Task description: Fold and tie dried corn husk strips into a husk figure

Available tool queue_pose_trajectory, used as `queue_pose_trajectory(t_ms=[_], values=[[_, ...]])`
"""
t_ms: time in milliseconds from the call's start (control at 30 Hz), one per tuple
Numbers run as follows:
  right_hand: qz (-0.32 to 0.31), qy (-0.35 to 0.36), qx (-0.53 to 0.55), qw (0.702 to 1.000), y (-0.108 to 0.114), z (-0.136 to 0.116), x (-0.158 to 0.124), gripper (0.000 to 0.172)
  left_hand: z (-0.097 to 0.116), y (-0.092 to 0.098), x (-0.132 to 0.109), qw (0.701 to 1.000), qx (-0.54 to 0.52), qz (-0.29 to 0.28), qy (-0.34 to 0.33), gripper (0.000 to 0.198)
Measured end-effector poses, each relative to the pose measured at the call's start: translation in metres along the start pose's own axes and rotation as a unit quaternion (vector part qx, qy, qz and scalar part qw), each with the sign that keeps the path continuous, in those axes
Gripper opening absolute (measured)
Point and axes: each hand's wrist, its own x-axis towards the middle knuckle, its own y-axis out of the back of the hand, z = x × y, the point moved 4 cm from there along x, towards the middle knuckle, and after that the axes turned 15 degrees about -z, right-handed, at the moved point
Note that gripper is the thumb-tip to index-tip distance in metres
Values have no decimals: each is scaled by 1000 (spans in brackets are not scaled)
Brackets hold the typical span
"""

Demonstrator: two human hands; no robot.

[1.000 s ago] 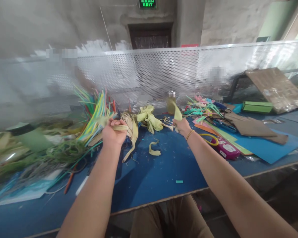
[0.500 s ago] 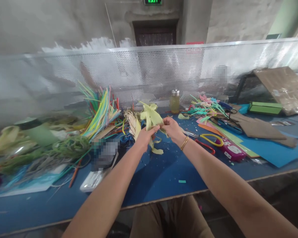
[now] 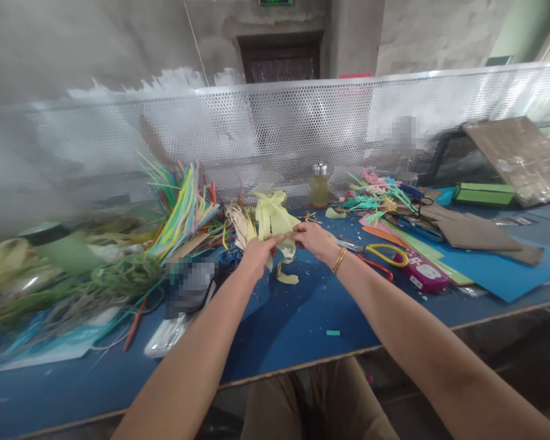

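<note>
Both hands are raised over the middle of the blue table, pinching a pale yellow-green piece of thin paper [image 3: 273, 214] with loose flaps standing up. My left hand [image 3: 258, 255] grips its lower left side, thumb pointing right. On the right edge, my right hand [image 3: 318, 241], with a gold bracelet at the wrist, closes its fingertips. A curled paper strip [image 3: 288, 276] hangs or lies just below the hands; I cannot tell which. Dried beige husk-like pieces [image 3: 241, 223] are behind my left hand. Scissors [image 3: 387, 253] with yellow and red handles lie right of my right wrist.
Bundled coloured pipe cleaners [image 3: 183, 208] stand at the back left, near tangled green yarn [image 3: 128, 272]. A glass bottle [image 3: 319, 186] stands by the perforated metal screen [image 3: 297, 128]. Rightward are a magenta glue gun-like tool [image 3: 424, 273], brown cardboard [image 3: 476, 232] and blue sheets [image 3: 508, 278].
My left hand has shifted slightly left, so the hands are a little farther apart. The paper's flaps look more spread out. The camera view has moved slightly.
</note>
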Motion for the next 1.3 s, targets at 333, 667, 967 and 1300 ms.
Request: queue_pose_trajectory(t_ms=[333, 667, 967, 1300], values=[[-8, 32, -146, 989, 4, 3, 1, 30, -3, 2, 3, 1000, -21, -12, -8, 37], [-15, 36, -198, 979, 5, -1, -1, 28, 0, 2, 1, 1000, -9, -13, -6, 37], [-15, 50, -192, 980, 1, -5, -1, 25, -3, 2, 2, 1000, 3, -4, -7, 37], [-9, 60, -109, 992, 2, 2, 4, 21, 0, -8, 1, 989, -102, -100, 29, 32]])
